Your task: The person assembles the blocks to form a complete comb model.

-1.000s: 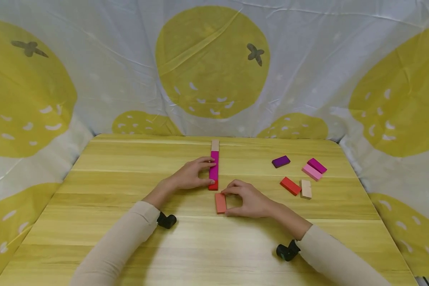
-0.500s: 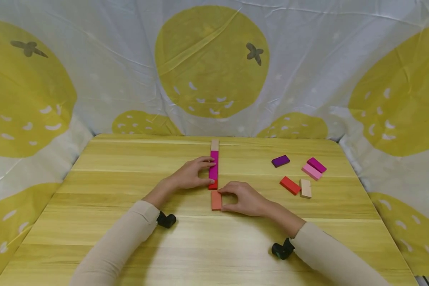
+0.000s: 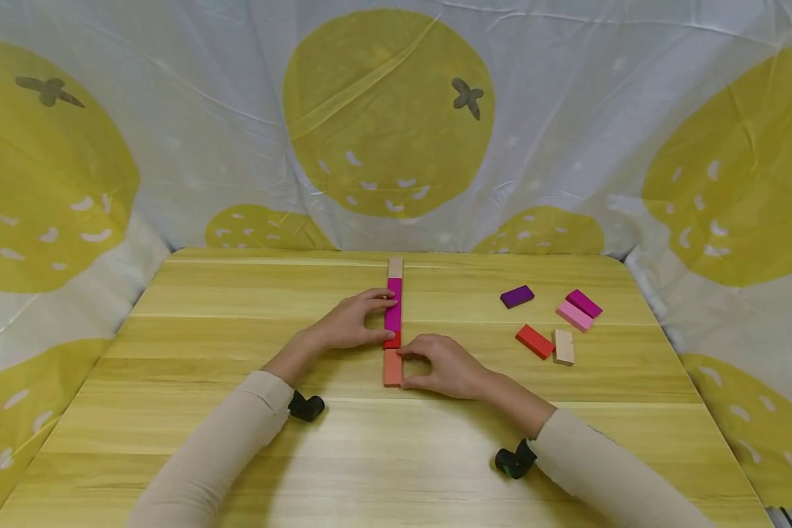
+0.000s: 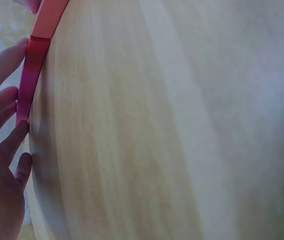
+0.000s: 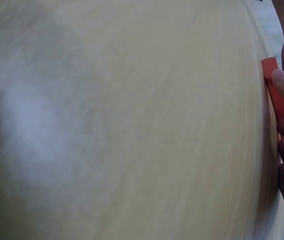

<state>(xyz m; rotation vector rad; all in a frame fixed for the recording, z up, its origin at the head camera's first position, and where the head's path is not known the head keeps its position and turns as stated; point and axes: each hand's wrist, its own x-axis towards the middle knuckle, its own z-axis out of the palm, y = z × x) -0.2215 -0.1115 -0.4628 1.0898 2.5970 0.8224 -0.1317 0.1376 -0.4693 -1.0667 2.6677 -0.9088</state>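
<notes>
Touches right side of coral block (image 3: 392,369) with curved, ungrasping right hand (image 3: 452,369). Rests unclenched left hand (image 3: 346,324) against magenta section (image 3: 394,315) and red block (image 4: 38,52) abutting coral block. Notes 5 loose blocks (image 3: 535,342) farther right.

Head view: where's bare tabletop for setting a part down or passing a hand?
Free: table left of the left hand; near middle, between the sleeves; the lane between block row and purple block, beyond the right hand.
Crowded: centre, both hands at the block row; right, where loose red block, beige block, pink block and magenta block cluster.
</notes>
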